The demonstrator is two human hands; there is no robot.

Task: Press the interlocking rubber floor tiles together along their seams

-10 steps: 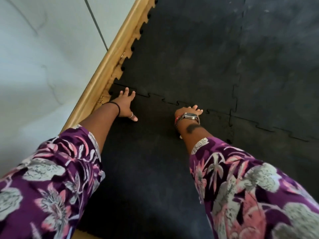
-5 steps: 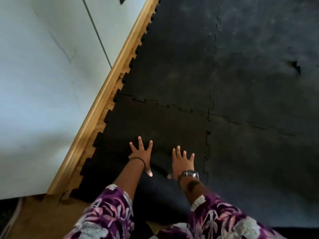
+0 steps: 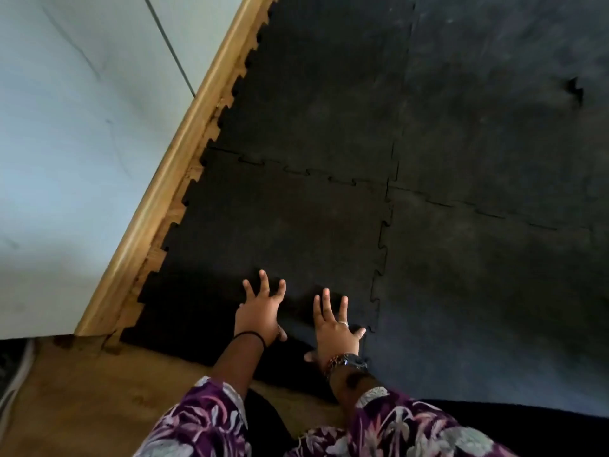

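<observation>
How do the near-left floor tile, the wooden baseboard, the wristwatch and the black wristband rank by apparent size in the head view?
1. Near-left floor tile
2. Wooden baseboard
3. Wristwatch and black wristband: too alike to rank.

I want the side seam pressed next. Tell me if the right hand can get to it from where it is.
Probably yes: the right hand lies flat on the near tile, just beside the side seam, with nothing between them.

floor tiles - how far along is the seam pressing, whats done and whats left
Done, by the look of it: the far cross seam lies flat and closed. In hand: both palms are flat on the near tile, the left hand mid-tile, the right hand beside the side seam. Left: that seam's tabs show an outline near the right hand, and the tile's near edge looks lifted.
</observation>
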